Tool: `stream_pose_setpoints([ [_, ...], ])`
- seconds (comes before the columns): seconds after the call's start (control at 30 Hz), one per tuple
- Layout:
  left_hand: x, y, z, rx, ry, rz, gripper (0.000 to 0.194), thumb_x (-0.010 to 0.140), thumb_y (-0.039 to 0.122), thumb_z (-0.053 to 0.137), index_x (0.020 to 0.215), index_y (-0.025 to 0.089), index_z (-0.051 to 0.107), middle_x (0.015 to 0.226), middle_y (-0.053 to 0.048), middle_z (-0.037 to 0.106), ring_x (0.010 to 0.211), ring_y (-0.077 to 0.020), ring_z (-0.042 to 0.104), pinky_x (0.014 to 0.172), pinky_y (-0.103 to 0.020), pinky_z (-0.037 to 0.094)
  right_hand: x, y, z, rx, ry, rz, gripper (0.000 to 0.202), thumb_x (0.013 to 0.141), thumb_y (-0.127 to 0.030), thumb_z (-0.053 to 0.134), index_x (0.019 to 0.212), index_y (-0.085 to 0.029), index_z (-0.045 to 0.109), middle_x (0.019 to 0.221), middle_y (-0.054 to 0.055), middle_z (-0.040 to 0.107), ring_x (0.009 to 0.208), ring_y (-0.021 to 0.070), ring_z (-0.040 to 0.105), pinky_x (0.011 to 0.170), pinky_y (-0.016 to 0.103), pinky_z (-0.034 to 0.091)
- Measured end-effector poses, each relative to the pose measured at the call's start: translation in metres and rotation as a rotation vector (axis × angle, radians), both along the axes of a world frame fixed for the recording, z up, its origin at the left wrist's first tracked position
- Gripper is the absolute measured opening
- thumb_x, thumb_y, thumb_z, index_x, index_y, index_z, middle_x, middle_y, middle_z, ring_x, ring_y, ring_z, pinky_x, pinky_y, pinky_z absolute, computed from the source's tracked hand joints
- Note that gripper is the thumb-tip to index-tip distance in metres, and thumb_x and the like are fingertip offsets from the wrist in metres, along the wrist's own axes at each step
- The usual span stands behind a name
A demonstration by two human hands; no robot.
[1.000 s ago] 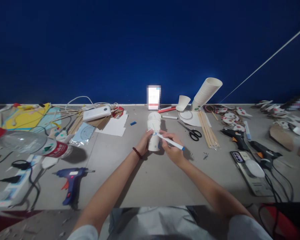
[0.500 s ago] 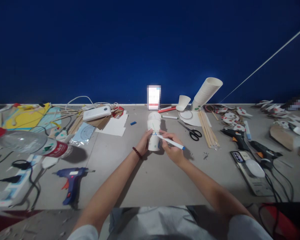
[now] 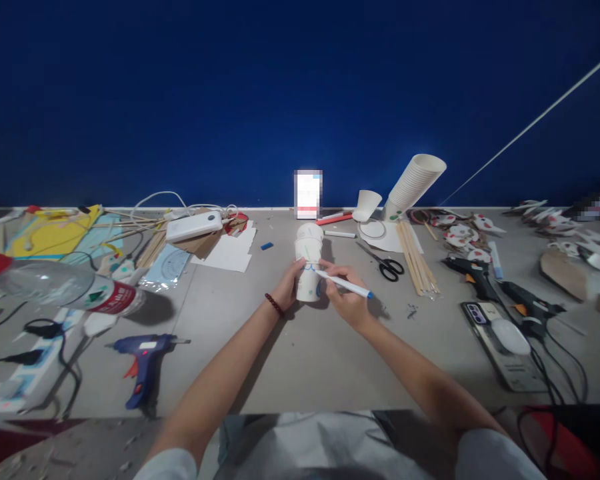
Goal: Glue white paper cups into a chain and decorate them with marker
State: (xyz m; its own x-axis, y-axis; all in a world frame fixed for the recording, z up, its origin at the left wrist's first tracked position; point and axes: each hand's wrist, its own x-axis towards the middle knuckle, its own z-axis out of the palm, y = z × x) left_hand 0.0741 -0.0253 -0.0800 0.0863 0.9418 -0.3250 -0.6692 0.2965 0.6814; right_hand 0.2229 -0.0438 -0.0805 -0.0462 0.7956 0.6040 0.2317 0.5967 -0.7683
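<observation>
White paper cups (image 3: 307, 287), joined end to end, lie on the grey table at the centre, with blue marks drawn near the middle. My left hand (image 3: 289, 285) grips their left side, a dark red bead bracelet on its wrist. In my right hand (image 3: 347, 298) is a white marker (image 3: 349, 284) with a blue end; its tip touches or nearly touches the cups beside the blue line. A small blue cap (image 3: 267, 246) lies to the left of the cups. Beyond them stands a lit phone screen (image 3: 308, 195), blurred out.
Black scissors (image 3: 390, 268), wooden sticks (image 3: 416, 257) and a leaning stack of cups (image 3: 416, 185) are at the right, with glue guns (image 3: 473, 277) and a phone (image 3: 510, 353) farther over. A blue glue gun (image 3: 144, 363), a bottle (image 3: 113, 297) and a power strip (image 3: 35, 373) occupy the left.
The marker and my right fingers have shifted slightly to the right, and the blue line on the cups looks a little longer. My left hand has stayed in place.
</observation>
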Motion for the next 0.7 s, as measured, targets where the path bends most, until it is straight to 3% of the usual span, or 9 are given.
stream_pose_setpoints([
  [0.47,-0.0035,0.0005,-0.0029,-0.02,0.003,-0.024,0.033,0.073,0.037,0.08,0.095,0.013,0.072,0.087,-0.006,0.076,0.075,-0.0183,0.069,0.075,-0.03,0.052,0.0004,-0.0007,0.0062,0.022,-0.01,-0.02,0.005,0.089,-0.021,0.061,0.091,-0.025,0.058,0.096,0.008,0.08,0.089,0.0245,0.08,0.075,0.035,0.062],
  [0.7,-0.0041,-0.0004,-0.0002,-0.037,-0.015,-0.05,0.033,0.073,0.037,0.079,0.095,0.013,0.072,0.084,-0.006,0.077,0.069,-0.0186,0.07,0.07,-0.03,0.055,0.0014,0.0001,0.0058,0.047,-0.047,-0.033,0.003,0.091,-0.023,0.06,0.091,-0.024,0.058,0.094,0.007,0.08,0.088,0.0239,0.08,0.074,0.034,0.062],
])
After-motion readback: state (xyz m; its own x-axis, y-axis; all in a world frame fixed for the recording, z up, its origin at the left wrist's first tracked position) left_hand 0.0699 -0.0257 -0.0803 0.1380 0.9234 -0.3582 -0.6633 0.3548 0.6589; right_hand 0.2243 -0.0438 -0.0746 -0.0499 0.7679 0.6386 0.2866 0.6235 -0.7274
